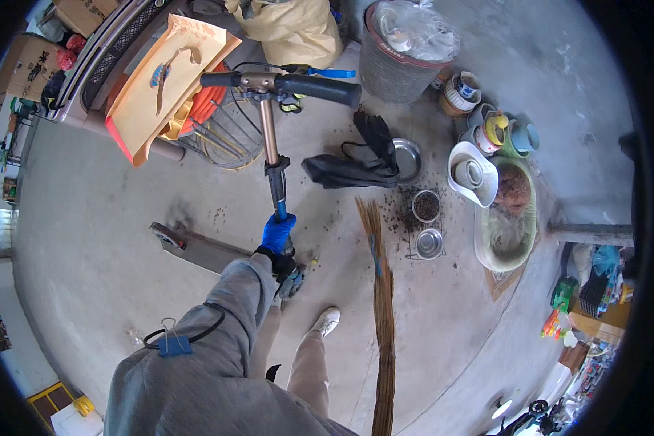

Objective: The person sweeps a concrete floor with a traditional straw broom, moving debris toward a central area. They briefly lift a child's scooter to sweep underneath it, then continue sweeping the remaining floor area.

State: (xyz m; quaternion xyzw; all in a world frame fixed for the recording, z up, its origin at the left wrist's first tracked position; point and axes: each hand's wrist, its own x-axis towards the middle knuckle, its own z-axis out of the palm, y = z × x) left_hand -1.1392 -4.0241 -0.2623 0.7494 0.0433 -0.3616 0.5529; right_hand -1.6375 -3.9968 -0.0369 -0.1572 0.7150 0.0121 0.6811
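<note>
My left hand, in a blue glove, is closed around the lower stem of a kick scooter. The scooter's black handlebar grips stand above the hand, and its grey deck reaches left along the floor to a small wheel. My right hand is out of view. To the right of my legs is a long broom of thin brown stalks, bound with a blue tie; its lower end leaves the picture. A black cloth bag lies on the floor beyond the scooter stem, against a round metal dish.
Two metal bowls sit in a wire stand among scattered brown pellets. At right are a pale green tub and stacked pots. A large dark bucket, a cream sack, an orange hose coil and an open paper bag lie beyond.
</note>
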